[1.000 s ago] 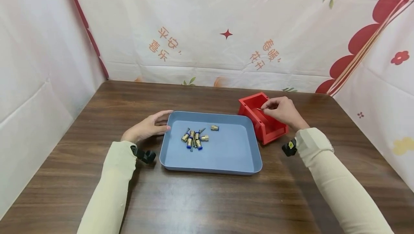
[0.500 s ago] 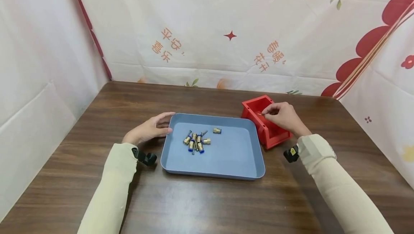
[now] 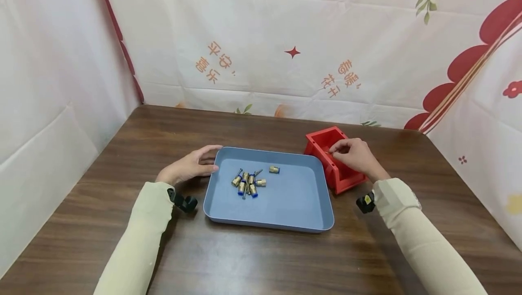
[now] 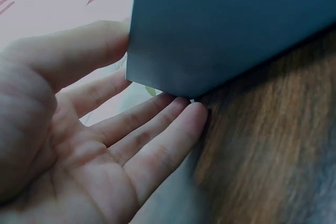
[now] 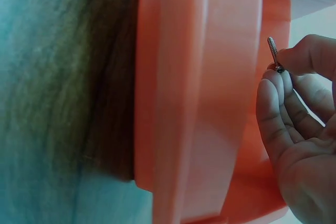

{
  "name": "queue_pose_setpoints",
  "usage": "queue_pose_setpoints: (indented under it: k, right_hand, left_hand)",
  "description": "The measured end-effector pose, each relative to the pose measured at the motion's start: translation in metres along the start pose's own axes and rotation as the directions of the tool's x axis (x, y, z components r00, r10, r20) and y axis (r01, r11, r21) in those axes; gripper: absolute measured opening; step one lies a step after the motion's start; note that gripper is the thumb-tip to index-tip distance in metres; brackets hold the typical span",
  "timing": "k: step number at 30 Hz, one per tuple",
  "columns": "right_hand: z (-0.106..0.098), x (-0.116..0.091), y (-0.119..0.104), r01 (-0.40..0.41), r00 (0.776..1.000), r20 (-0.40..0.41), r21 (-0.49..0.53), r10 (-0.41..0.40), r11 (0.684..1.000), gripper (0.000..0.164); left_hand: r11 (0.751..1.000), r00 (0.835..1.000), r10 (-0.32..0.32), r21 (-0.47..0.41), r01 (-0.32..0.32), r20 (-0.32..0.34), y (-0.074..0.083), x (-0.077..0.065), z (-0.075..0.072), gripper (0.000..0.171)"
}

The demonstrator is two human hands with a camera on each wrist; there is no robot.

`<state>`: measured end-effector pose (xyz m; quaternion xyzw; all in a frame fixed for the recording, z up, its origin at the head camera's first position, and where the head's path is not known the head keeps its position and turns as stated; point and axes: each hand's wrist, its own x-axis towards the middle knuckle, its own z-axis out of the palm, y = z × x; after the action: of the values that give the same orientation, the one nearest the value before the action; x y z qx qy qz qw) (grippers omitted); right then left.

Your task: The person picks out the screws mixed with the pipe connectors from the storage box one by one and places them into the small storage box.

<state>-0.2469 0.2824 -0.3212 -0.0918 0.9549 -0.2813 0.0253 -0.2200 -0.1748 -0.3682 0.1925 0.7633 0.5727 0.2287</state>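
Observation:
My right hand (image 3: 355,155) pinches a small metal screw (image 5: 273,51) between thumb and fingertips, over the inside of a red plastic bin (image 3: 340,185). In the right wrist view the screw's threaded end points up, and the bin's wall (image 5: 220,87) stands beside the fingers. My left hand (image 3: 188,166) rests at the left edge of a blue-grey tray (image 3: 293,204), thumb and fingertips touching its rim, fingers relaxed. Left of the tray's middle lie several brass fittings (image 3: 242,188) with blue ends, mixed with several screws (image 3: 244,193).
A single brass fitting (image 3: 274,169) lies apart toward the back of the tray. The bin stands against the tray's right side. All sits on a dark wooden table (image 3: 261,258), with a printed cloth (image 3: 253,23) hanging behind it.
The head view has shifted a little. My right hand has moved slightly left over the bin, the screw still pinched. My left hand stays at the tray's edge.

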Motion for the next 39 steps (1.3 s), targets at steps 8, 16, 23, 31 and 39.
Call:
queue_pose_setpoints:
  k: [8, 16, 23, 31, 39]
  right_hand:
    - [0.007, -0.004, 0.005, 0.001, 1.0, -0.005, 0.006, -0.001, 1.0, 0.022]
    - [0.013, -0.004, 0.006, 0.031, 0.999, -0.014, -0.006, -0.031, 1.0, 0.023]
    - [0.005, 0.002, -0.007, 0.048, 0.998, -0.036, -0.004, -0.048, 0.999, 0.023]
    - [0.004, 0.012, -0.038, 0.125, 0.991, -0.057, 0.031, -0.123, 0.992, 0.021]
    - [0.018, 0.021, -0.066, 0.23, 0.973, -0.059, 0.103, -0.225, 0.968, 0.016]
  left_hand:
    - [1.0, 1.0, 0.019, 0.018, -0.019, 0.012, 0.001, 0.001, 0.0, 0.069]
    - [0.999, 0.999, 0.031, 0.014, -0.031, 0.023, -0.004, -0.002, 0.0, 0.069]
    - [0.999, 1.0, 0.024, 0.035, -0.025, 0.014, -0.003, -0.001, -0.004, 0.069]
    - [0.999, 1.0, 0.02, 0.042, -0.02, 0.003, -0.003, -0.001, -0.005, 0.068]
    - [1.0, 0.999, 0.023, 0.016, -0.024, 0.024, -0.002, 0.001, -0.005, 0.068]
